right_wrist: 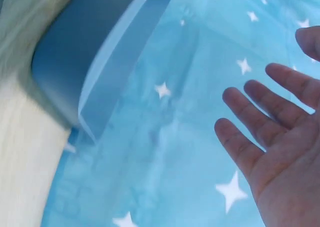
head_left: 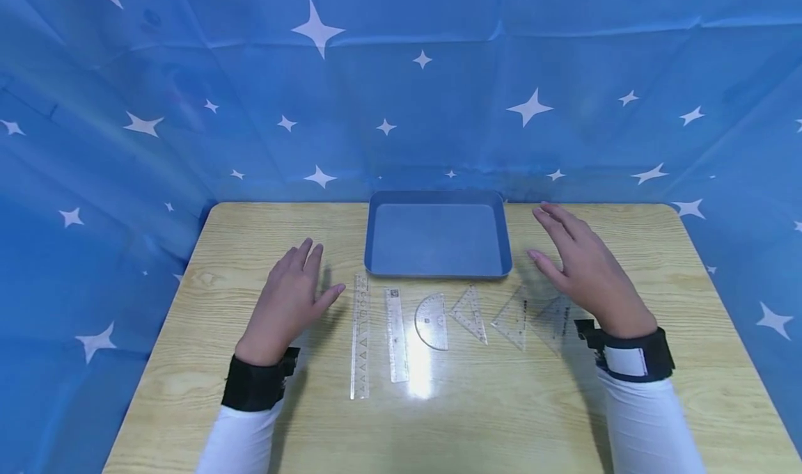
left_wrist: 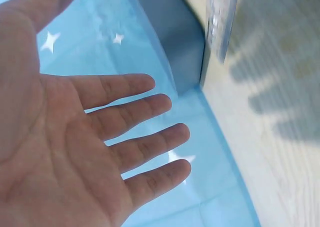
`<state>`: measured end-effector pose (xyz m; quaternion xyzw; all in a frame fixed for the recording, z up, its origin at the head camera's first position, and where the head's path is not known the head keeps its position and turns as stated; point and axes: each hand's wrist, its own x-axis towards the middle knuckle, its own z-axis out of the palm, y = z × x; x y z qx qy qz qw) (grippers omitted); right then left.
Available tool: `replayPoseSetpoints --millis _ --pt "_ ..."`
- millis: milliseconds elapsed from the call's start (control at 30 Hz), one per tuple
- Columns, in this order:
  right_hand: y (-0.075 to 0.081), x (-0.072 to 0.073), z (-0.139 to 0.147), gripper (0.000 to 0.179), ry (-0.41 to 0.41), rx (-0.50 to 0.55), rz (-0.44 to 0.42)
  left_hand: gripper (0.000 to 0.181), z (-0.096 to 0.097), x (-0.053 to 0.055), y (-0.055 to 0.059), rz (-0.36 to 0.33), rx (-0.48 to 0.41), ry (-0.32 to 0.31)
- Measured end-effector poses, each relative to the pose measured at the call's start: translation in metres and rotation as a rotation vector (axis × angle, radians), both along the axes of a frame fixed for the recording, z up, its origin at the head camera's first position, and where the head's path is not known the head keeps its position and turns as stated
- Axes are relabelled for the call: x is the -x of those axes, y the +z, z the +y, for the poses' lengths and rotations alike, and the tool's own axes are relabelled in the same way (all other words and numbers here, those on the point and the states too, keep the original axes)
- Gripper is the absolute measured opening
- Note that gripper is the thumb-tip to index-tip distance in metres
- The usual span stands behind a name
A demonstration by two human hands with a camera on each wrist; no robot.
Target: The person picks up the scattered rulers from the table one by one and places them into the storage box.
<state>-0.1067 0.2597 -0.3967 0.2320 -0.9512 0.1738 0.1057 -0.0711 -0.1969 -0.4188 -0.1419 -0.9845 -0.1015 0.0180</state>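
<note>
My left hand [head_left: 285,303] hovers over the table's left half with fingers straight and thumb spread, holding nothing. Nearest to it lies a long clear ruler [head_left: 360,342], with a shorter clear ruler [head_left: 396,335] beside it. A clear protractor [head_left: 432,322] follows in the row, then a small set square [head_left: 470,314] and another set square [head_left: 514,319]. One more set square [head_left: 554,321] lies at the row's right end, close to my right hand [head_left: 585,272]. That hand is raised right of the blue tray [head_left: 438,276], its fingers extended and its palm bare.
The blue tray stands at the back middle of the wooden table [head_left: 476,418], behind the row of drawing tools. A blue curtain [head_left: 351,98] with white stars hangs along the back and both sides. Light glares off the tabletop below the protractor.
</note>
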Motion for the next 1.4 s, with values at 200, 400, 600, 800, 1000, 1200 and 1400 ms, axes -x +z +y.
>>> replayPoseSetpoints --millis 200,400,600,800,1000,1200,1400 --pt "-0.006 0.001 -0.025 0.064 0.16 0.002 0.102 0.082 0.013 -0.006 -0.005 -0.022 0.03 -0.036" --pt "-0.009 0.0 -0.052 0.059 0.28 0.008 0.099 0.089 0.026 -0.014 -0.009 -0.074 0.01 -0.117" --pt "-0.017 -0.003 -0.077 0.053 0.379 0.022 0.121 0.091 0.04 -0.023 -0.019 -0.097 0.042 -0.159" --pt "-0.027 -0.009 -0.11 0.049 0.51 0.016 0.154 0.095 0.047 -0.032 -0.03 -0.169 0.081 -0.165" --pt "-0.037 -0.016 -0.145 0.043 0.601 -0.06 0.136 0.093 0.052 -0.037 -0.041 -0.169 0.14 -0.193" --pt "-0.047 -0.021 -0.174 0.041 0.651 -0.167 0.086 0.085 0.053 -0.04 -0.044 -0.194 0.17 -0.198" --pt "-0.052 -0.027 -0.194 0.042 0.65 -0.296 -0.018 0.079 0.048 -0.042 -0.043 -0.242 0.184 -0.204"
